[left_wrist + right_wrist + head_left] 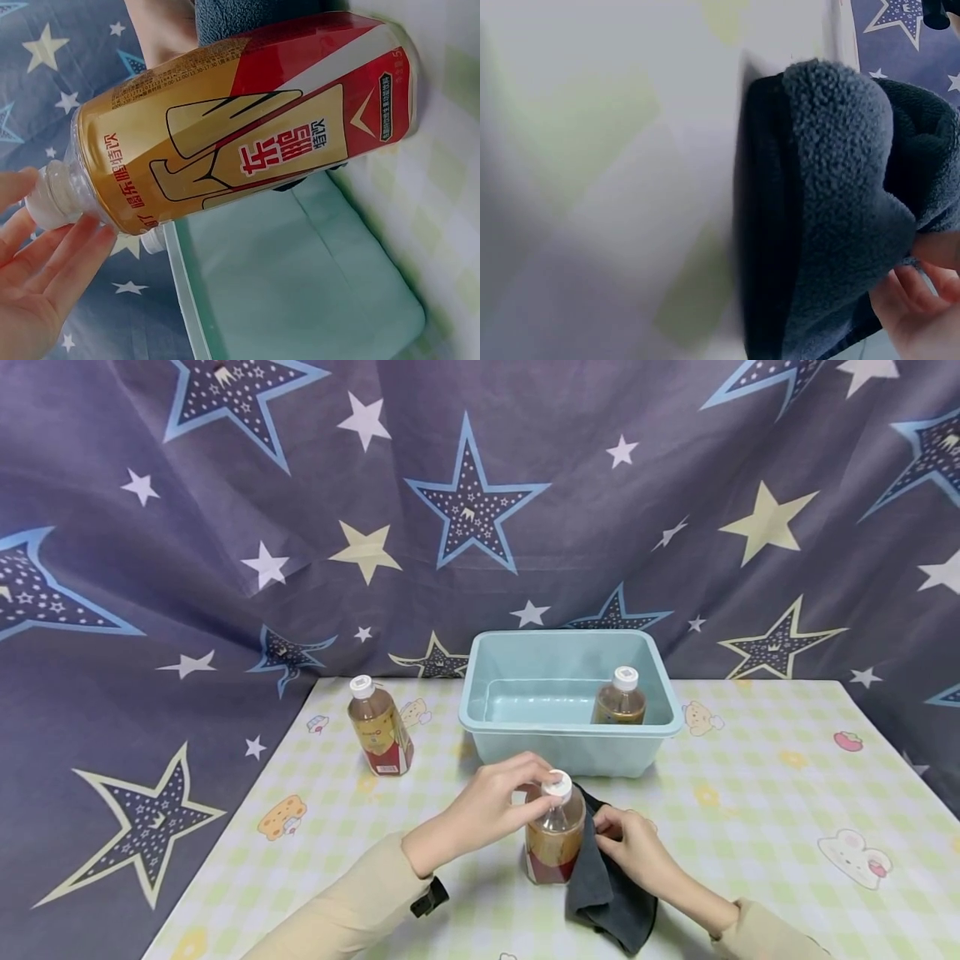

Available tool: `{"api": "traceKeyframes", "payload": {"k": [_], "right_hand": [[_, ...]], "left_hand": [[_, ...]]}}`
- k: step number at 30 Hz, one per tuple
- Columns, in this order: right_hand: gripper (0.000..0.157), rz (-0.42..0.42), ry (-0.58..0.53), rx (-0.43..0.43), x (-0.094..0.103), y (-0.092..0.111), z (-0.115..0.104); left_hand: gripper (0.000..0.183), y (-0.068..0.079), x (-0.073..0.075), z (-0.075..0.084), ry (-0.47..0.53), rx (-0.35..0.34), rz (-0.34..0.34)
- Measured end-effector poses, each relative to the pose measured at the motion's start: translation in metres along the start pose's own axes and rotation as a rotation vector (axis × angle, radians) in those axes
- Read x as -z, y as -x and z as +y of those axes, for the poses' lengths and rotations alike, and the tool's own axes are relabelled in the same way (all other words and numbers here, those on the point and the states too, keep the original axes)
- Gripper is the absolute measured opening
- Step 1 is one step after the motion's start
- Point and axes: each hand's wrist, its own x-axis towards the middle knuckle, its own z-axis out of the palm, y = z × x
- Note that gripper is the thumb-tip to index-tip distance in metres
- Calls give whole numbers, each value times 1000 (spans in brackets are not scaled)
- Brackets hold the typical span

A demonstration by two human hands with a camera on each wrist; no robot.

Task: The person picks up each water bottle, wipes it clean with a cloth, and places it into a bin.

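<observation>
Carefully, the left hand [483,806] pinches the white cap [557,787] of a gold-and-red drink bottle [557,841] standing at the near middle of a checked worktop [757,785], while at the bottle's 3 o'clock the right hand [637,852] pinches a dark, fuzzy cloth [609,897]. The cloth droops in folds toward 5 o'clock, just beside the bottle. Checked surface stretches broadly from 2 to 4 o'clock to the right edge; toward 10 o'clock, a second capped bottle [380,735] stands near the far left corner, inside the slanting left edge. At 12 o'clock, a pale blue tub [562,752] sits near the far edge, before a star-print curtain [600,543]. One white-capped bottle [619,703] stands at the tub's 4 o'clock, its lower part hidden by the front wall; the tub's floor shows toward 9 o'clock.
</observation>
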Motion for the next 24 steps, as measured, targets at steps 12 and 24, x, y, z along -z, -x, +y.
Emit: {"api": "traceKeyframes", "payload": {"k": [12,24], "right_hand": [[8,-25,-208,-21,18,4,-3],[10,-10,-257,10,39,15,-1]], "left_hand": [[11,-3,2,1,-221,-108,11],[20,-5,-6,10,-353,-86,109]]}}
